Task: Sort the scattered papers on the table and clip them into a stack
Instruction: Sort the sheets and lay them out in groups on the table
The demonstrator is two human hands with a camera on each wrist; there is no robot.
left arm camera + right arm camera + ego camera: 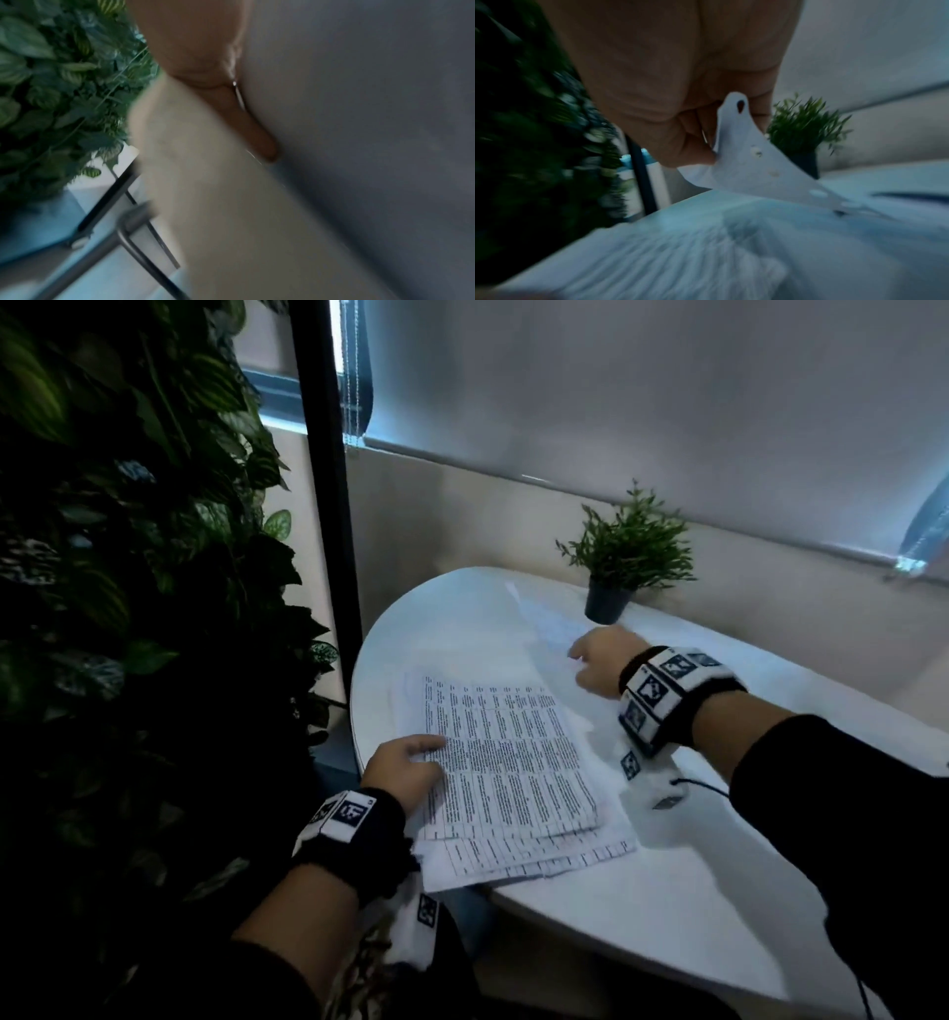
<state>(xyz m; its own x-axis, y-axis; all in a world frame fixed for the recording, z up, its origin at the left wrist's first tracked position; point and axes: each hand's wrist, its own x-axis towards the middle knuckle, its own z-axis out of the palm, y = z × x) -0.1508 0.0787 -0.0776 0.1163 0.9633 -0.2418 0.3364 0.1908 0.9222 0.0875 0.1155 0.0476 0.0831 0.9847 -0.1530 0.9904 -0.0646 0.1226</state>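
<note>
White table [513, 618] carries a loose stack [513, 762] at its near left edge, pinned flat by the left hand [405, 770], fingers straight. Farther right, beside the plant [624, 557], the right hand [601, 667] pinches one stray sheet [757, 162]; the stack lies nearer and leftward.

white round table [667, 891] bears printed papers [513, 762] and potted plant [616, 572].

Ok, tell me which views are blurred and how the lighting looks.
Head view: dim, bluish, sharp on the stack, blurred on the sheet by the right hand. Left wrist: soft throughout, left hand close-up. Right wrist: motion-smeared table, pinched sheet clearer.
</note>
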